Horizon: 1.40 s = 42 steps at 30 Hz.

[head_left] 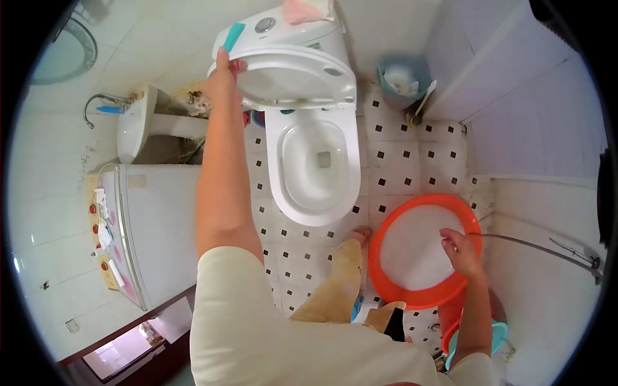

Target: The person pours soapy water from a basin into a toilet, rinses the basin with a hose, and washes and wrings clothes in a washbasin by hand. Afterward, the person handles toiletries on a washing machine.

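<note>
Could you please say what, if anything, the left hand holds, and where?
The left hand appears to hold the raised toilet seat by its left edge.

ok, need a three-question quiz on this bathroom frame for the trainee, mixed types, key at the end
1. True or false: the left hand is at the edge of the raised toilet lid.
2. The right hand is above which item?
A) sink
B) orange basin
C) toilet bowl
3. Fill in: seen from the camera, the sink is to the ____ of the toilet.

Key: 1 true; 2 B; 3 left
</note>
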{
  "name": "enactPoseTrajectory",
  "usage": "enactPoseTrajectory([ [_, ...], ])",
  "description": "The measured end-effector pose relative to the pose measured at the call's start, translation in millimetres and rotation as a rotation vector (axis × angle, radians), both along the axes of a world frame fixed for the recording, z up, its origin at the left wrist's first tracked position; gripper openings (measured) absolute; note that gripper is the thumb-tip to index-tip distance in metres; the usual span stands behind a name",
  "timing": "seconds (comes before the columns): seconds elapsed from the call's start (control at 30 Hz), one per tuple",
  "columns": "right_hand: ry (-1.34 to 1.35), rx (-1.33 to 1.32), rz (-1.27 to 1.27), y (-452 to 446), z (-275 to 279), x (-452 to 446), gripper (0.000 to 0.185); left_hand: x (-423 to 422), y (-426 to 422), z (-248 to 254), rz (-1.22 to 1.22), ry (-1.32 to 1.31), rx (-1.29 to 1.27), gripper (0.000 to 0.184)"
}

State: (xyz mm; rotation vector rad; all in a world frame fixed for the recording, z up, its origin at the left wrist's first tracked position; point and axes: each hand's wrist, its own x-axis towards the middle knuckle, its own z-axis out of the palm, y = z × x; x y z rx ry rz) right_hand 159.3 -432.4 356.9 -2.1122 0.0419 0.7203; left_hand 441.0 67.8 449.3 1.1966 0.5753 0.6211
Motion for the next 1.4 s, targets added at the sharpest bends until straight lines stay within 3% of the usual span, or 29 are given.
enactPoseTrajectory([
  [0.13, 0.106, -0.019, -0.08, 5, 10, -8, 0.028, 36, 13, -15, -0.038, 0.013, 0.47, 0.036],
  [0.17, 0.127, -0.021, -0.104, 6, 13, -10, 0.028, 39, 13, -13, -0.14, 0.074, 0.771, 0.035],
  [0.27, 0.142, -0.021, -0.12, 5, 12, -19, 0.028, 46, 5, -4, -0.023, 0.142, 1.658, 0.033],
  [0.3, 0.138, -0.018, -0.115, 4, 12, -19, 0.028, 46, 3, 16, -0.164, 0.442, 1.623, 0.053],
  [0.4, 0.148, -0.079, -0.084, 15, 12, -18, 0.028, 67, 18, 24, -0.3, 0.053, 1.777, 0.028],
  [0.43, 0.158, -0.093, -0.083, 17, 11, -17, 0.027, 76, 26, 13, -0.362, -0.267, 1.642, 0.025],
  [0.63, 0.197, -0.142, -0.093, 25, 18, -7, 0.028, 96, 55, -14, -0.147, -0.036, 1.686, 0.031],
  [0.93, 0.213, -0.095, -0.118, 32, 8, -5, 0.029, 111, 81, -28, -0.089, 0.02, 1.684, 0.036],
  [1.03, 0.211, -0.095, -0.134, 34, 15, -8, 0.029, 115, 75, -39, -0.008, 0.213, 1.699, 0.035],
  [1.13, 0.218, -0.129, -0.132, 26, 15, -16, 0.029, 116, 64, -34, 0.088, 0.402, 1.716, 0.047],
  [1.33, 0.215, -0.197, -0.112, 13, 4, -31, 0.03, 95, 17, 40, -0.326, 1.01, 1.618, 0.062],
  [1.4, 0.207, -0.165, -0.116, 13, 3, -35, 0.03, 114, 52, 4, -0.184, 0.786, 1.662, 0.074],
])
